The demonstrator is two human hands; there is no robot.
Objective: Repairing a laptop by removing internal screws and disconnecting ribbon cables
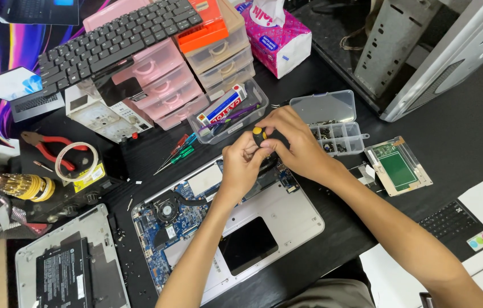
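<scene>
Both hands meet over the upper edge of the opened laptop base [287, 214], which lies on the black worktable [469, 131] with its blue circuit board [173, 219] and round fan [166, 210] exposed. The right hand [298, 145] is closed around a small screwdriver [259, 136], of which only the yellow-and-black handle cap shows above the fingers. The left hand [241, 165] is curled in against the shaft just below, fingertips bunched at the tool; whether it grips the shaft or only steadies it cannot be told. The tip and the point where it meets the board are hidden by the hands.

Handling judgement:
- The screwdriver looks light, rigid and thin. It is best taken at the handle, with the cap against the palm or fingertip, leaving the shaft free to turn.
- The laptop base appears stiff at its silver shell but fragile across the board. Hold it by the shell edges, never by the board, the fan or the cables.

Surroundings:
- A clear compartment box [335, 137] with small parts stands just beyond the right hand, lid open.
- A clear tray [253, 122] of tools sits just behind the hands.
- Green-handled drivers [181, 154] lie to the left.
- A detached keyboard [116, 40] rests on pink drawer units [161, 85].
- A tissue box [276, 37] stands further back.
</scene>
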